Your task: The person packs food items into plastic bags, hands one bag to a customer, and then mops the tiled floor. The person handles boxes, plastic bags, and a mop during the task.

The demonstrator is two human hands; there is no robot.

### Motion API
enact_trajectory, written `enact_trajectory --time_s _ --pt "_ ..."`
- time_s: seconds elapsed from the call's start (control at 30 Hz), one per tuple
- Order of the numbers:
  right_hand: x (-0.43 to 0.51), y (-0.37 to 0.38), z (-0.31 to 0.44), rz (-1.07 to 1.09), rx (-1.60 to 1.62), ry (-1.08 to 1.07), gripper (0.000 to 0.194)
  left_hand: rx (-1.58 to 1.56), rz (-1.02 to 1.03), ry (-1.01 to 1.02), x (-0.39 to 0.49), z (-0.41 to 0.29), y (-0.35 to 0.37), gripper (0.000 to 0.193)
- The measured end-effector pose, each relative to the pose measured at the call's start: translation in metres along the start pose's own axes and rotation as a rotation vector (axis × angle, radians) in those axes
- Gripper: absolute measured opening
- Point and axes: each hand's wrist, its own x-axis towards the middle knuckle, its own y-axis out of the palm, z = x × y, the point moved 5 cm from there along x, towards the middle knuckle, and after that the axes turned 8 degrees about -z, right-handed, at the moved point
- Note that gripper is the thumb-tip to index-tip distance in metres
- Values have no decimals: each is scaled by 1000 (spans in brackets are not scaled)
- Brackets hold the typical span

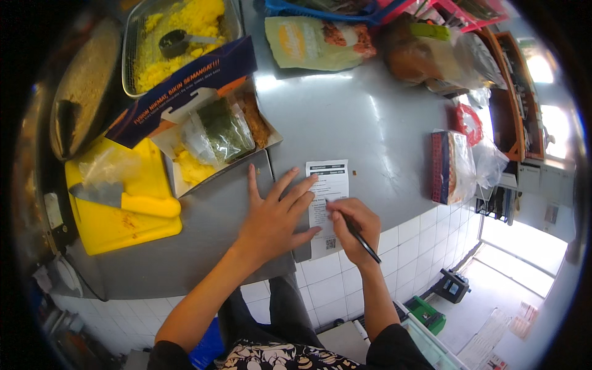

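A printed paper slip [341,187] lies on the steel counter [337,120] near its front edge. My left hand [280,215] is spread flat, fingers apart, with some fingertips resting on the slip's left side. In my right hand [358,226] is a dark pen [363,241], its tip down at the middle of the slip. Left of my hands sits an opened cardboard food box [185,108] with yellow food, a clear packet [226,129] of dark green flakes and a browned fried piece [255,118]. A yellow-handled knife [150,205] lies on a yellow cutting board [134,231].
At the upper left stand a glass tray [125,69] of yellow food with a black scoop [173,43], and a long metal pan [88,83]. A green pouch [296,44] lies at the back. Plastic-wrapped goods [446,166] and filled bags [416,55] are on the right.
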Motion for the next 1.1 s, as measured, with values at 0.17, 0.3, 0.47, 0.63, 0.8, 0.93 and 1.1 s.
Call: enact_trajectory --time_s 0.17,0.3,0.47,0.63,0.8,0.93,1.1 --pt "-8 5 -9 -33 -102 -45 16 -15 10 -9 4 2 -2 55" --pt "-9 6 -6 11 -158 -109 17 -28 13 -18 2 2 -2 55" --pt "-6 5 -1 0 -203 -126 19 -27 23 -25 2 2 -1 57" --pt "-9 3 0 3 -178 -118 19 -23 14 -29 3 2 -1 59" --pt "-12 2 -3 19 -198 -90 19 -15 3 -21 3 2 0 58" --pt "-12 3 -1 67 -209 -144 16 -18 4 -14 3 2 -1 55" --pt "-12 0 -8 69 -186 -115 19 -42 7 -18 3 3 1 57"
